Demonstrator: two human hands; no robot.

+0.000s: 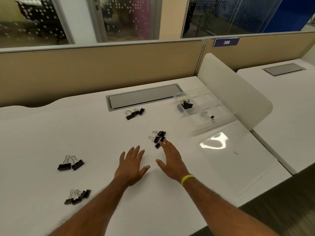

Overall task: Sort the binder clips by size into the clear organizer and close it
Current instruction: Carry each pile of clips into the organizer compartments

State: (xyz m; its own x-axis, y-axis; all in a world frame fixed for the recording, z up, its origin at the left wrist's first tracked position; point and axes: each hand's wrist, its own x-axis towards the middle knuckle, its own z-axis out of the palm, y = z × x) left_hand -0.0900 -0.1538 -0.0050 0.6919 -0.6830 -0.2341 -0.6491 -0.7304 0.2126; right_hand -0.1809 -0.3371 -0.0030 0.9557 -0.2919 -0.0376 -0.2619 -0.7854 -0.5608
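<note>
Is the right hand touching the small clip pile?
Cannot tell. In the head view the fingertips of the right hand overlap the small clip pile, but hovering or resting is unclear.

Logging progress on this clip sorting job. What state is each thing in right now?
clear organizer: open, lid lying flat on the desk.
sorted clips: some in one compartment, one small in another.
loose clips: four groups on the desk, outside the organizer.
left hand: open, fingers spread, holding nothing.
right hand: open, fingertips at one clip group, gripping nothing.
</note>
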